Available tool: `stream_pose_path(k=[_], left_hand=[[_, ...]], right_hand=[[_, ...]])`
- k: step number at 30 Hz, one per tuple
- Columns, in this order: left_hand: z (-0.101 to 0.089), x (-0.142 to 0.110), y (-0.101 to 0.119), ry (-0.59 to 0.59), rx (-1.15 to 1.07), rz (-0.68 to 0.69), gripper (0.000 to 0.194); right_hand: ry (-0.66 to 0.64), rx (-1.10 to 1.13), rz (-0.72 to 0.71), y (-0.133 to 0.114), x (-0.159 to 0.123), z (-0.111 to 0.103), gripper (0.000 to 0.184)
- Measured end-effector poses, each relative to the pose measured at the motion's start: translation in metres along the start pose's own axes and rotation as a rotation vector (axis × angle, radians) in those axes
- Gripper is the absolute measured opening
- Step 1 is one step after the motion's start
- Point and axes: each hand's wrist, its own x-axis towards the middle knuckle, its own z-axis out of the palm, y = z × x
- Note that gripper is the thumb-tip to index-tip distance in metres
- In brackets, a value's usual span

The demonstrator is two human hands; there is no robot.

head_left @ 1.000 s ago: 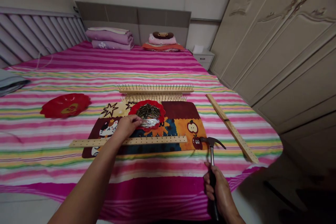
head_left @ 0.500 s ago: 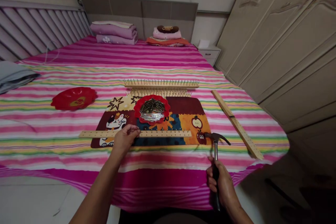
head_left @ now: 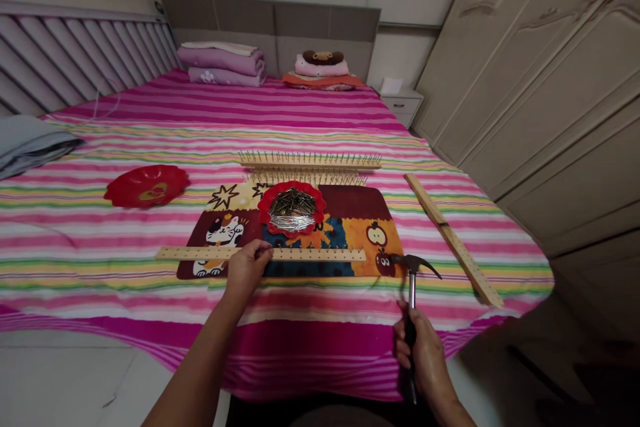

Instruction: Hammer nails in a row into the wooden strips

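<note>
My right hand (head_left: 423,347) is wrapped around the dark handle of a claw hammer (head_left: 413,283). The hammer's head lies over the right end of a patterned mat (head_left: 367,203). Across the front of the mat lies a narrow wooden strip (head_left: 325,254) with a row of small holes; several small nails appear to stand along its right half. My left hand (head_left: 249,269) rests at the strip's middle, thumb and fingertips pinched; whatever they hold is too small to make out. Just behind it, a red scalloped dish (head_left: 263,213) holds many loose nails (head_left: 293,207), dark and silvery.
Behind the dish lie wooden strips (head_left: 310,165) bristling with upright nails. More holed strips (head_left: 455,243) lie at the right. A second red plate (head_left: 147,185) sits at the left on the striped bedsheet (head_left: 125,247). Folded bedding (head_left: 225,63) is stacked by the headboard.
My left hand has slid slightly right along the strip, fingers still pinched. The right hand keeps the hammer in nearly the same spot. The whole view has shifted a little.
</note>
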Motion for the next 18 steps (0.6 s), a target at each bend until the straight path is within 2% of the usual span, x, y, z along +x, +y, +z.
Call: stream_pose_path(k=[3,5,7,10,13,15,18], left_hand=[[0.003,-0.001,-0.003,0.04,0.04,0.067,0.011],[0.004,-0.002,-0.006,0.051,0.042,0.079,0.012],[0.005,-0.002,-0.007,0.056,0.043,0.077,0.012],[0.005,-0.002,-0.007,0.06,0.052,0.072,0.01],[0.006,-0.002,-0.006,0.062,0.067,0.073,0.008],[0.007,-0.003,-0.007,0.063,0.094,0.092,0.009],[0.009,-0.004,-0.009,0.067,0.136,0.123,0.012]], right_hand=[[-0.005,-0.068,-0.067,-0.007,-0.017,0.009,0.041],[-0.059,-0.151,-0.087,-0.02,-0.03,0.019,0.042],[-0.189,-0.272,-0.117,-0.035,-0.041,0.034,0.042],[-0.466,-0.513,-0.214,-0.055,-0.048,0.063,0.037],[-0.694,-0.717,-0.319,-0.061,-0.046,0.097,0.029],[-0.748,-0.784,-0.384,-0.06,-0.042,0.118,0.026],[-0.745,-0.885,-0.464,-0.057,-0.036,0.142,0.025]])
